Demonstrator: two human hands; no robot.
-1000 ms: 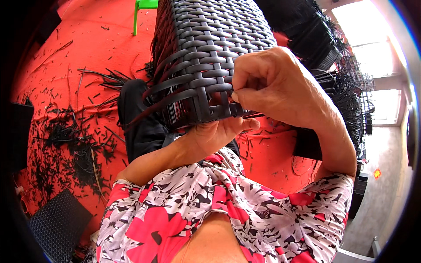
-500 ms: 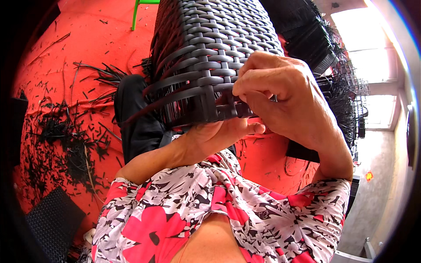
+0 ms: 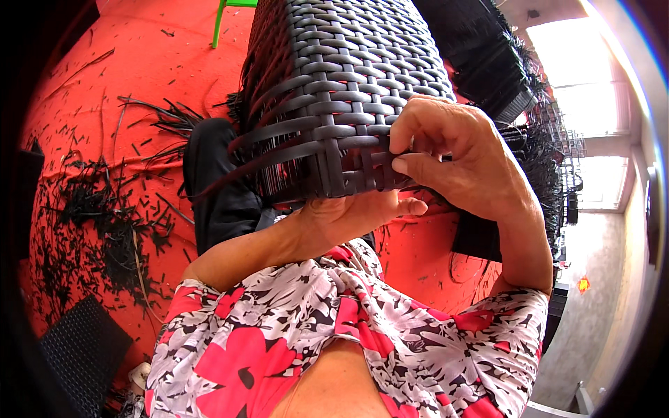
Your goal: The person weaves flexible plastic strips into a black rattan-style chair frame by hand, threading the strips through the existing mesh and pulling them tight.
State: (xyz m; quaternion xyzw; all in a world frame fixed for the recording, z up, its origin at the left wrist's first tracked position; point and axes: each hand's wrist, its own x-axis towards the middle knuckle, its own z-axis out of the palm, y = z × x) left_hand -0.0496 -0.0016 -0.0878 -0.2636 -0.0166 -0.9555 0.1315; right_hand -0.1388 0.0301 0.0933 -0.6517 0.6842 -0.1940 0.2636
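A dark grey woven basket (image 3: pixel 369 70) of flat plastic strips fills the upper middle, its near edge toward me. Along that edge the weave has gaps, and loose curved strips (image 3: pixel 268 153) stick out at its left corner. My left hand (image 3: pixel 355 212) holds the basket from below at the near edge; its thumb points right, while the other fingers are hidden beneath. At the right part of the edge, my right hand (image 3: pixel 463 157) has thumb and forefinger pinched near a gap, on a dark plastic strip (image 3: pixel 381 160) of the weave.
Black strip scraps (image 3: pixel 111 237) litter the red floor covering (image 3: pixel 77 132) at left. A dark woven panel (image 3: pixel 87 341) lies at lower left. Bundles of black strips and frames (image 3: pixel 550 167) are piled at right. A green chair or stool leg (image 3: pixel 219 28) stands at the top.
My right hand has shifted slightly right and down along the basket's edge, its forefinger and thumb now lower on the weave. The left hand and basket have barely moved.
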